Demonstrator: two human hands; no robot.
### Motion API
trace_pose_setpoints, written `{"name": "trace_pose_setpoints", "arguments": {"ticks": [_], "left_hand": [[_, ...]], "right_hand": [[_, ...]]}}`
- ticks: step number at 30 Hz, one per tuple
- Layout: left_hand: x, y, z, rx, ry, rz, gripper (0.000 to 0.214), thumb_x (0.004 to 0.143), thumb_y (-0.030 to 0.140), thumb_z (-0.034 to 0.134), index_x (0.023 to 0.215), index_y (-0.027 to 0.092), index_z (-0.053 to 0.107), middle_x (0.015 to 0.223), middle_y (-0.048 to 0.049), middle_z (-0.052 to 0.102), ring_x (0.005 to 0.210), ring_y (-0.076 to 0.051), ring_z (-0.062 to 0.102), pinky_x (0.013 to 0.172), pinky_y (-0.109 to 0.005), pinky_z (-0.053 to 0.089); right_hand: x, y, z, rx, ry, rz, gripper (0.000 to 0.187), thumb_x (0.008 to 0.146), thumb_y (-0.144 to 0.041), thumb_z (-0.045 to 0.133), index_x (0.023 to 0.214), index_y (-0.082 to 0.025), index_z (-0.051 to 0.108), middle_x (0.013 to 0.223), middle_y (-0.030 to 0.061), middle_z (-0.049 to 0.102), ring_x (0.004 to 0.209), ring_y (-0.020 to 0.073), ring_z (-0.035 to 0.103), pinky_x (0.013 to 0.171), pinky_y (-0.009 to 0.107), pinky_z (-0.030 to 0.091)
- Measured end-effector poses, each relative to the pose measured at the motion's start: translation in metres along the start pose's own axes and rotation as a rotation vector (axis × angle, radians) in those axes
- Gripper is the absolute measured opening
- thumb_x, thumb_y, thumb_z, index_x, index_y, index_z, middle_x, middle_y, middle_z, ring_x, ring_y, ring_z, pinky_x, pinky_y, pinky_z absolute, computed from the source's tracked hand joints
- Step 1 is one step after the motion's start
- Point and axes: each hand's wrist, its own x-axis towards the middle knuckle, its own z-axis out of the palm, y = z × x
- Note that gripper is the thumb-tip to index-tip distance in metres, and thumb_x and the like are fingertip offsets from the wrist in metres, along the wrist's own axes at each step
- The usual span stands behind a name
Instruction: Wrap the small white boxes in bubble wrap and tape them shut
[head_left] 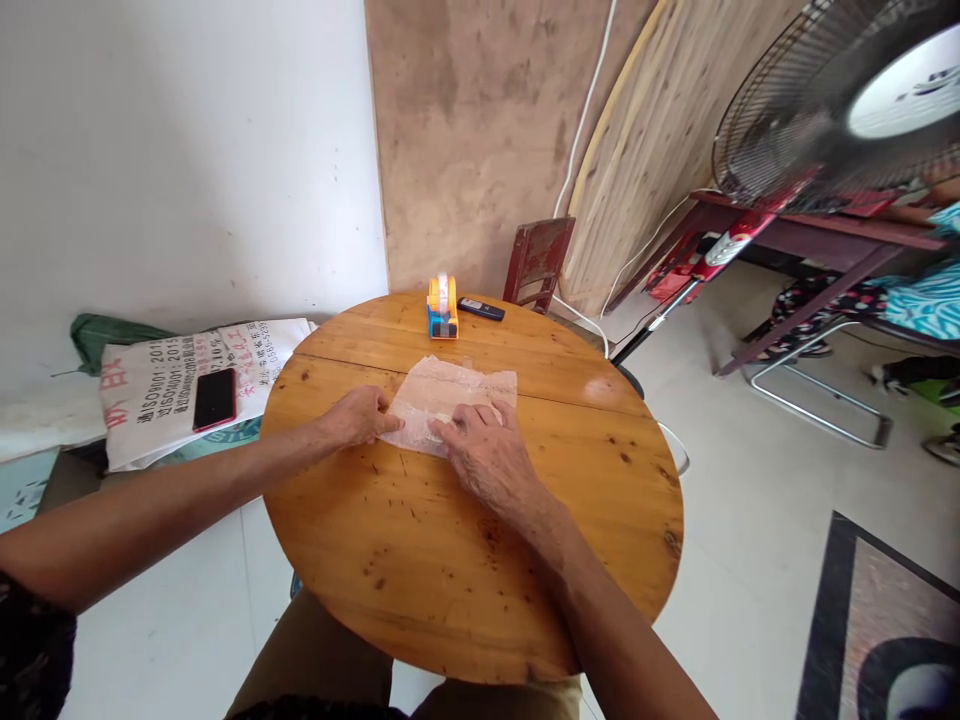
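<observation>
A translucent sheet of bubble wrap lies on the round wooden table. At its left edge, my left hand pinches the near left corner between thumb and fingers. My right hand rests on the right part of the sheet, its fingers bent and closed on the film. Whether anything lies beneath those fingers is hidden. Beyond the sheet stands an orange and blue tape dispenser with a roll of tape in it. A dark remote-like object lies just right of the dispenser.
Left of the table, a phone lies on a printed white sack. A wooden chair stands behind the table. A standing fan is at the right, near a dark red desk and a seated person.
</observation>
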Motion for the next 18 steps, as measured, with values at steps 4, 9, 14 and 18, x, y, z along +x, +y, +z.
{"name": "trace_pose_setpoints", "arguments": {"ticks": [4,9,14,18], "left_hand": [[-0.004,0.009,0.006,-0.152,-0.028,-0.054,0.018,0.062,0.029,0.07,0.059,0.019,0.054,0.039,0.0058,0.047,0.033,-0.009,0.04,0.037,-0.021,0.025],[-0.014,0.034,0.02,-0.313,-0.023,-0.018,0.015,0.067,0.026,0.064,0.062,0.017,0.053,0.05,0.003,0.054,0.042,-0.008,0.048,0.042,-0.02,0.036],[-0.017,0.05,0.041,-0.32,-0.045,0.038,0.009,0.07,0.021,0.058,0.063,0.017,0.054,0.049,0.004,0.053,0.042,-0.008,0.047,0.044,-0.019,0.036],[-0.021,0.061,0.041,-0.222,-0.097,0.085,0.003,0.065,0.018,0.06,0.065,0.015,0.062,0.05,0.0047,0.055,0.045,-0.008,0.048,0.046,-0.019,0.036]], "right_hand": [[0.003,-0.003,-0.001,-0.029,-0.002,0.001,0.027,0.091,-0.017,0.048,0.11,-0.026,0.066,0.096,0.0102,0.064,0.091,0.0251,0.054,0.1,0.05,0.028],[0.003,-0.001,0.0,-0.002,-0.003,-0.013,0.028,0.092,-0.016,0.045,0.11,-0.024,0.066,0.097,0.0106,0.064,0.092,0.0254,0.055,0.102,0.051,0.027],[0.002,0.003,0.003,0.167,0.038,0.068,0.026,0.084,-0.021,0.059,0.11,-0.019,0.059,0.104,0.0115,0.068,0.101,0.028,0.058,0.108,0.051,0.023],[0.0,0.006,0.0,0.268,0.039,0.098,0.036,0.08,-0.02,0.062,0.114,-0.018,0.053,0.105,0.0115,0.07,0.104,0.0283,0.06,0.109,0.05,0.022]]}}
